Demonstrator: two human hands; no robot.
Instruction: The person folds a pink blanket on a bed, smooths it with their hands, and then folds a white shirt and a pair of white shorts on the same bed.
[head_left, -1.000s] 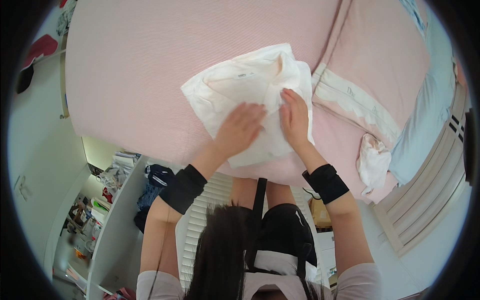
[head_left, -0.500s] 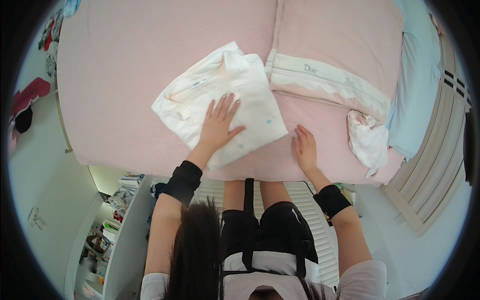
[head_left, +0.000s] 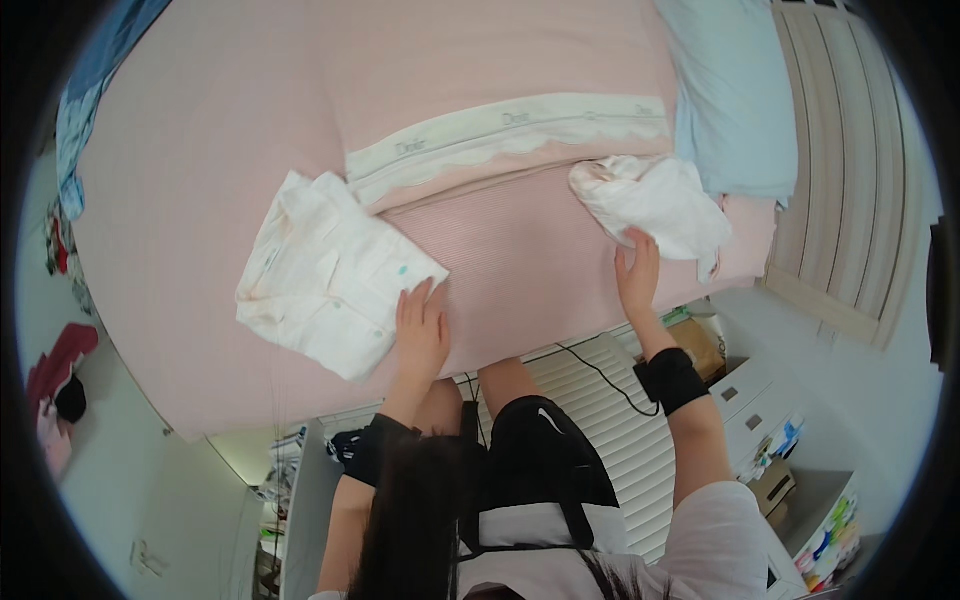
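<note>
A folded white garment point(head_left: 320, 290) with small blue-green marks lies on the pink bed at the left. My left hand point(head_left: 424, 330) is at its right corner, palm down, fingers apart, holding nothing. To the right, a crumpled white cloth point(head_left: 655, 210) rests near the bed's front edge, below the pink pillow or blanket with a white band. My right hand point(head_left: 638, 278) reaches up to the lower edge of this cloth. Its fingertips meet or nearly meet the fabric, with the thumb apart from the fingers. I cannot tell whether they press on it.
The pink bedding with its white band point(head_left: 500, 125) spreads behind the cloths. A light blue pillow point(head_left: 735, 100) sits at the right, beside a slatted wooden headboard point(head_left: 850, 160). Blue clothing point(head_left: 100, 100) lies at the far left edge. Shelving point(head_left: 830, 510) stands at the lower right.
My view has turned to the right. My left hand has slid from the middle of the folded garment to its right corner, and my right hand has moved over to the crumpled white cloth.
</note>
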